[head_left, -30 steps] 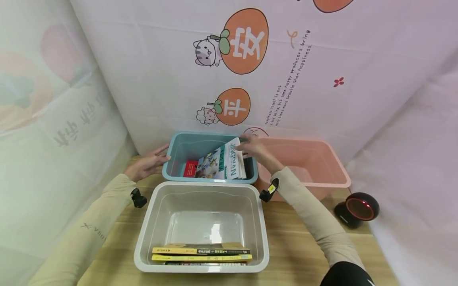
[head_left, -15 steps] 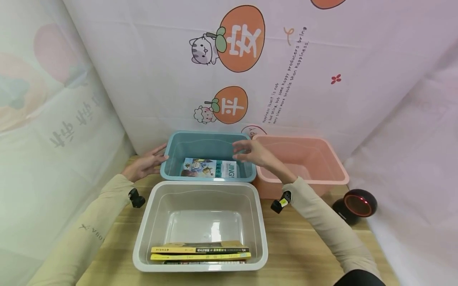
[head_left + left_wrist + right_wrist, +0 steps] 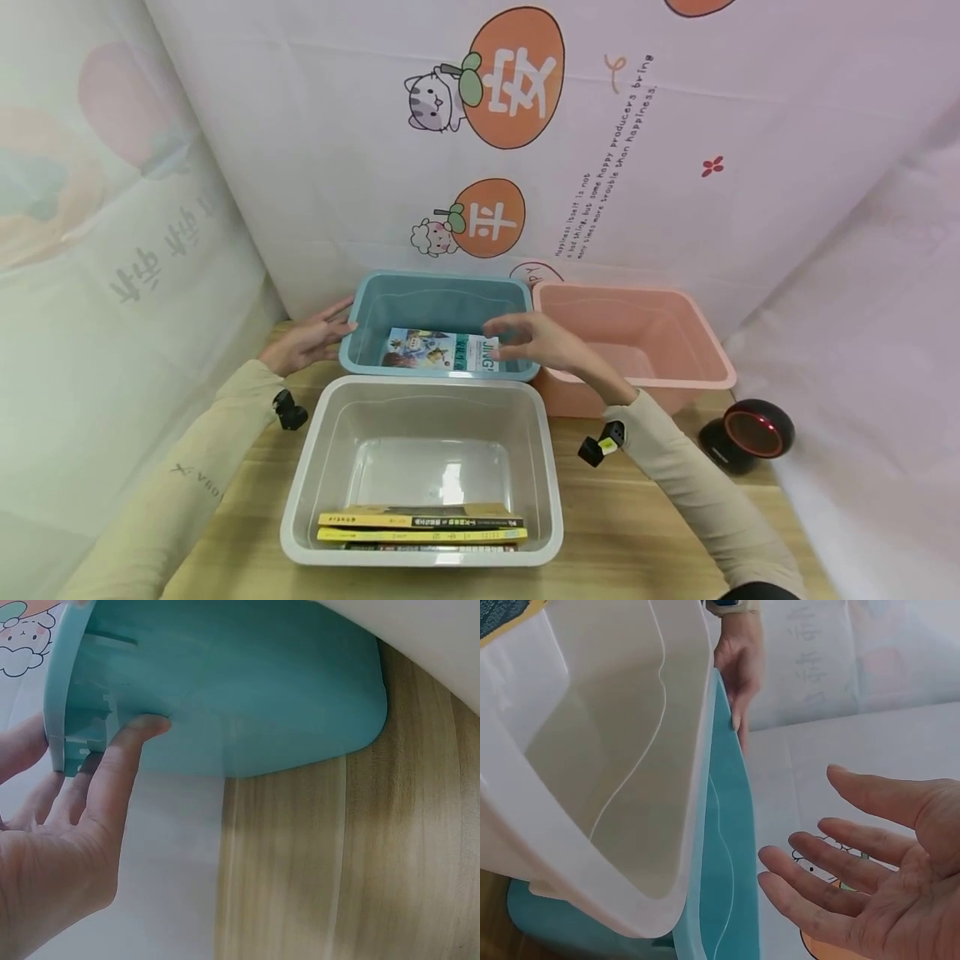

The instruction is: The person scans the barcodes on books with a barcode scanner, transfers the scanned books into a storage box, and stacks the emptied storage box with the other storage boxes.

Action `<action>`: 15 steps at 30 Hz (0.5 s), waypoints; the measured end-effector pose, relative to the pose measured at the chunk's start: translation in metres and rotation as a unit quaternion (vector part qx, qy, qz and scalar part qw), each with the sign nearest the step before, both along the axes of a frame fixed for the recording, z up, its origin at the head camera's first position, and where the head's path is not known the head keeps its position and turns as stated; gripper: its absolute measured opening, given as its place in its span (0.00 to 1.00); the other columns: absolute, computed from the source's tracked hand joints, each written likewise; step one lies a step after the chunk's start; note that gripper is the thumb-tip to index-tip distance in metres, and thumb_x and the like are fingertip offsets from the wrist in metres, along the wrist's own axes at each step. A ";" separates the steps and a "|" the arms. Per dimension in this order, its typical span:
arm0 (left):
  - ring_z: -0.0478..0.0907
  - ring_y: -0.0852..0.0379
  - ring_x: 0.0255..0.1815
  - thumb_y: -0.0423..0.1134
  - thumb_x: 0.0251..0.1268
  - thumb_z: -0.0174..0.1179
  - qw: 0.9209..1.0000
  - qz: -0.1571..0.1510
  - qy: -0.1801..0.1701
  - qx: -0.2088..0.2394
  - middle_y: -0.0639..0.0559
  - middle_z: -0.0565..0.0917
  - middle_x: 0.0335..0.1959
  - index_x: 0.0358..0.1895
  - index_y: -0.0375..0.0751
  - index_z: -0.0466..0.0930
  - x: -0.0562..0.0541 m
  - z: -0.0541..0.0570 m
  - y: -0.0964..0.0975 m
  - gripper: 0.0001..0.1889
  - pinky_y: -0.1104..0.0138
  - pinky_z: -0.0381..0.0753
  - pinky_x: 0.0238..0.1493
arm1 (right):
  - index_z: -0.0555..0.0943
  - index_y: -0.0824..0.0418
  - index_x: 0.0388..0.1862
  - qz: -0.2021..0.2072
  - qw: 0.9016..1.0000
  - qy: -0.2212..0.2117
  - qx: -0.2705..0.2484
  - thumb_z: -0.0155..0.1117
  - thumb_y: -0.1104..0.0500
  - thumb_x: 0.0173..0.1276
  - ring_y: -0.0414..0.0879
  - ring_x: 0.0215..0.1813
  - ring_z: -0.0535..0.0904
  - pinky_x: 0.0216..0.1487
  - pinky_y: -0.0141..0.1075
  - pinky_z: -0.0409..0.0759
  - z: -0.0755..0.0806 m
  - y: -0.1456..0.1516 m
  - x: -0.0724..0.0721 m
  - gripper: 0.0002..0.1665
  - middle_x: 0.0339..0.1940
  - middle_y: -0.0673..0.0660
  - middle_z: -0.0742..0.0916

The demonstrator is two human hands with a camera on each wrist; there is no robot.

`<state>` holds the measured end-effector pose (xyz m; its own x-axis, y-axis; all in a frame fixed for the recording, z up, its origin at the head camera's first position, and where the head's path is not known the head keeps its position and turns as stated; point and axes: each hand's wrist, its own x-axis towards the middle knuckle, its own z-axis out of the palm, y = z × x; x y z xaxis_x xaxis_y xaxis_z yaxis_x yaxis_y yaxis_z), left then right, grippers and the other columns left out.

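Observation:
A blue plastic bin [image 3: 442,296] stands at the back left, with a colourful paperback book [image 3: 431,348] lying in its bottom. At the bin's left end my left hand [image 3: 307,340] touches the rim, its fingers extended. The left wrist view shows those fingers [image 3: 120,765] against the outer wall under the rim. My right hand [image 3: 536,340] hovers over the bin's right end, covering part of the book. In the right wrist view its fingers are apart and hold nothing.
In front stands a light grey bin [image 3: 431,417] with several books [image 3: 423,533] along its near side. A pink bin [image 3: 630,333] adjoins the blue one on the right. A round black device [image 3: 750,433] sits on the wooden table [image 3: 615,517]. White printed fabric [image 3: 637,192] hangs behind.
The books in the blue bin, tilted up under my right hand a second ago, now lie low inside. My right hand has drawn back towards me; the left has stayed at the rim.

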<state>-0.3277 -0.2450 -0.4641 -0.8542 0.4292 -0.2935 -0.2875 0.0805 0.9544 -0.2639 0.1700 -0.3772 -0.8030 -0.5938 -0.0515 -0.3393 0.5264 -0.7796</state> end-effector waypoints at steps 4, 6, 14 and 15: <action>0.50 0.33 0.84 0.34 0.86 0.46 1.000 -0.004 0.004 -0.001 0.33 0.48 0.86 0.87 0.55 0.30 -0.003 0.003 0.002 0.41 0.35 0.58 0.78 | 0.79 0.67 0.69 0.023 1.000 0.007 -0.006 0.71 0.61 0.73 0.61 0.60 0.85 0.58 0.49 0.87 -0.002 0.003 0.008 0.28 0.68 0.67 0.83; 0.51 0.32 0.83 0.34 0.86 0.47 1.000 -0.002 0.005 -0.006 0.32 0.49 0.85 0.87 0.55 0.31 -0.003 0.003 0.003 0.41 0.36 0.60 0.78 | 0.80 0.66 0.69 0.035 0.999 0.003 -0.008 0.71 0.61 0.73 0.58 0.58 0.86 0.57 0.46 0.87 -0.005 0.003 0.013 0.27 0.68 0.66 0.83; 0.54 0.31 0.82 0.33 0.85 0.48 1.000 0.001 0.004 -0.012 0.30 0.52 0.84 0.87 0.53 0.32 -0.001 0.002 0.000 0.41 0.39 0.67 0.76 | 0.77 0.71 0.69 0.102 0.995 -0.005 0.000 0.71 0.62 0.73 0.62 0.58 0.86 0.61 0.46 0.86 -0.022 -0.006 0.031 0.29 0.67 0.70 0.83; 0.54 0.31 0.82 0.33 0.85 0.48 1.000 0.001 0.005 -0.014 0.30 0.52 0.84 0.87 0.52 0.32 -0.001 0.003 -0.001 0.41 0.40 0.68 0.75 | 0.77 0.71 0.69 0.105 0.994 -0.004 0.007 0.71 0.61 0.72 0.61 0.58 0.87 0.61 0.45 0.86 -0.023 -0.007 0.033 0.30 0.67 0.70 0.83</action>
